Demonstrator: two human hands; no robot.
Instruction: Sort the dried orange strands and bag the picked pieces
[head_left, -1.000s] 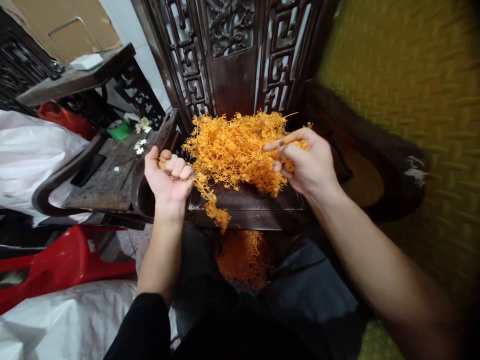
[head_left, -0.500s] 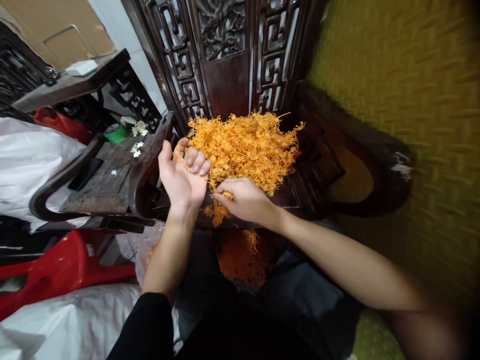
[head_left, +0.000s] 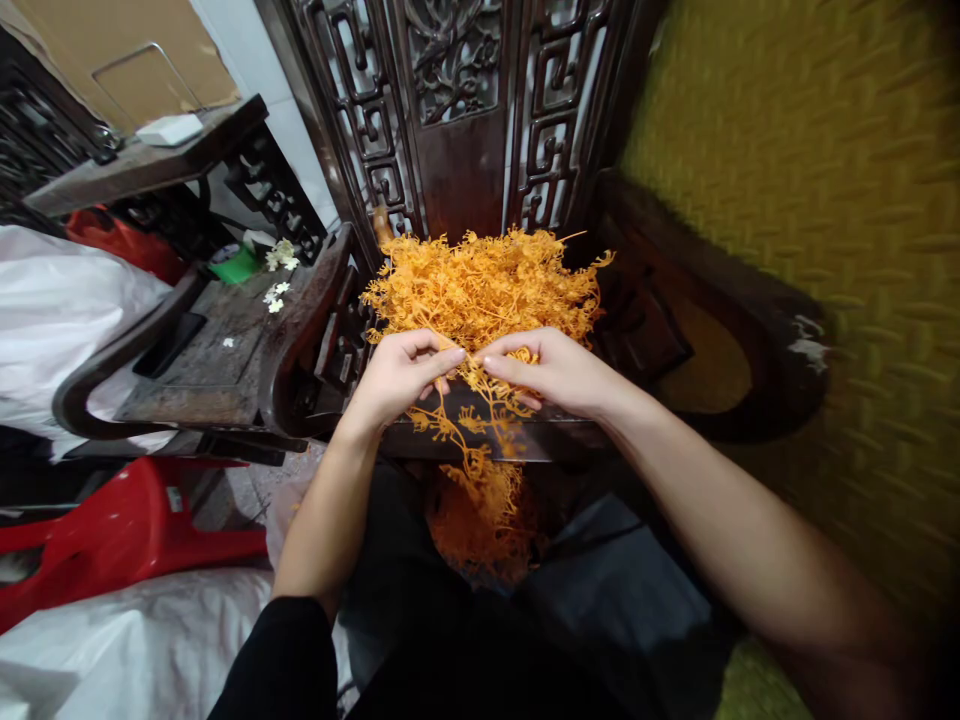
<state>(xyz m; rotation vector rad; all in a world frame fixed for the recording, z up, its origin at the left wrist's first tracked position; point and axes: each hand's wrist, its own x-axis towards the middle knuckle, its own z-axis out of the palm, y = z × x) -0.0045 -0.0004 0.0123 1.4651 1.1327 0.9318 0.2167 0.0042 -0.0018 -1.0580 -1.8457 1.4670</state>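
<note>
A heap of orange plastic sprigs (head_left: 487, 285) lies on the seat of a dark carved wooden chair (head_left: 570, 440). My left hand (head_left: 397, 375) and my right hand (head_left: 559, 370) meet in front of the heap, both pinched on one orange sprig (head_left: 472, 410) that hangs down between them over the seat's front edge. More orange sprigs (head_left: 480, 520) lie in a pile below the seat, between my knees.
A second dark wooden chair (head_left: 217, 360) with small white flowers (head_left: 277, 290) on it stands to the left. Also at the left are a red plastic stool (head_left: 127, 530) and white sacks (head_left: 60, 300). A yellow-green textured surface (head_left: 825, 200) fills the right side.
My left hand turned over and dropped from its raised spot. My right hand moved from the seat's front edge to meet it, and both now pinch one hanging sprig.
</note>
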